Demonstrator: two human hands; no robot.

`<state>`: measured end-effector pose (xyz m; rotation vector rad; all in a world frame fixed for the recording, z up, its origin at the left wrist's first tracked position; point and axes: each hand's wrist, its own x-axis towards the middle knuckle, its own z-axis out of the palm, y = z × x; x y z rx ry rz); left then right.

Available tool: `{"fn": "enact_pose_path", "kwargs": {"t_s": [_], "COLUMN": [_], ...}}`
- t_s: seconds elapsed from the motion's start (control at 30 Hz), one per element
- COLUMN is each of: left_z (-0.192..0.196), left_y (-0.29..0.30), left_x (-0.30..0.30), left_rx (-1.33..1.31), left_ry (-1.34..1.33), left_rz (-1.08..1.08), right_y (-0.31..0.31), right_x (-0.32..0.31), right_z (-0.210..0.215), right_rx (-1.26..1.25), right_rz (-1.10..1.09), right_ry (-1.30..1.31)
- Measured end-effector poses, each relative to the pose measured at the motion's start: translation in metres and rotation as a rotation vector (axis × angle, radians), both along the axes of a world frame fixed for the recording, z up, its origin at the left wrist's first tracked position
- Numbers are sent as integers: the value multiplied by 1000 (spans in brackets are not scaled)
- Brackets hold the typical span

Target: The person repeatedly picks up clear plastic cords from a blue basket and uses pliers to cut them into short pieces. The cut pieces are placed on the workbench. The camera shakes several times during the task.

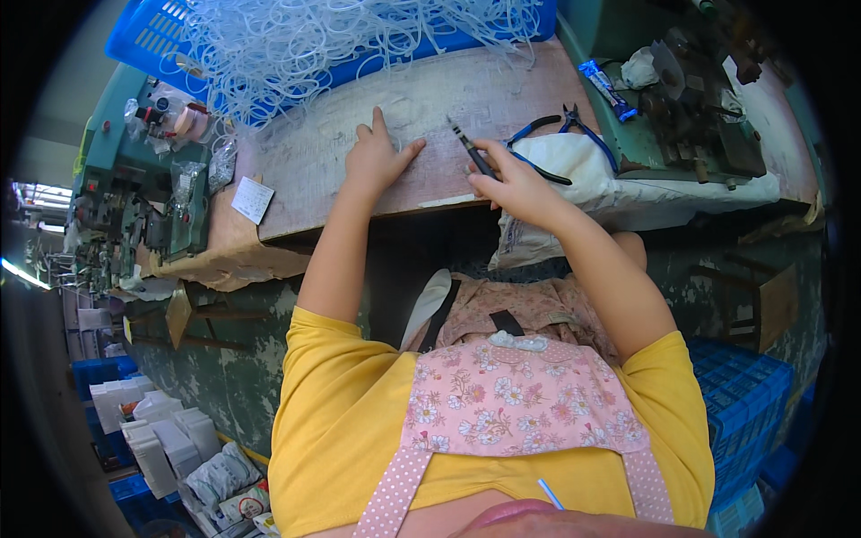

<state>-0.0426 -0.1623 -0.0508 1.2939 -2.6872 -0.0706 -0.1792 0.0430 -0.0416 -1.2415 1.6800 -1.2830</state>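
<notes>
The left hand (377,160) lay flat and open on the worn board (466,99), fingers spread, apparently pinning a length of clear tubing that was too thin to make out against the surface. Just to its right, the right hand (516,184) was closed around a dark pointed cutter (471,148), tip raised toward the far side of the board. Beyond both hands, a tangle of clear tubing (341,45) spilled from a blue basket (152,36). Blue-handled pliers (560,134) rested on a white cloth (592,166) just right of the right hand. A clean cut would, in my judgement, need the piece held taut and still under the left palm. The cutter's blades could not be resolved.
</notes>
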Motion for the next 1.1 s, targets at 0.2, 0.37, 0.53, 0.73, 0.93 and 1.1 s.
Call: {"fn": "enact_pose_path", "kwargs": {"t_s": [0.2, 0.37, 0.53, 0.73, 0.93, 1.1], "left_z": [0, -14, 6, 38, 47, 26], "left_y": [-6, 0, 13, -20, -34, 5], "left_x": [20, 25, 22, -5, 22, 48], "left_rx": [385, -349, -78, 67, 450, 526], "left_ry": [607, 271, -3, -237, 379, 596], "left_rz": [-127, -168, -129, -278, -253, -95], "right_y": [9, 12, 19, 21, 26, 9], "right_x": [9, 10, 8, 14, 0, -16], "right_z": [1, 3, 13, 10, 6, 6], "right_rx": [-205, -233, -172, -158, -257, -349], "right_rz": [-69, -84, -102, -56, -133, -83], "right_ry": [434, 298, 224, 235, 39, 74]}}
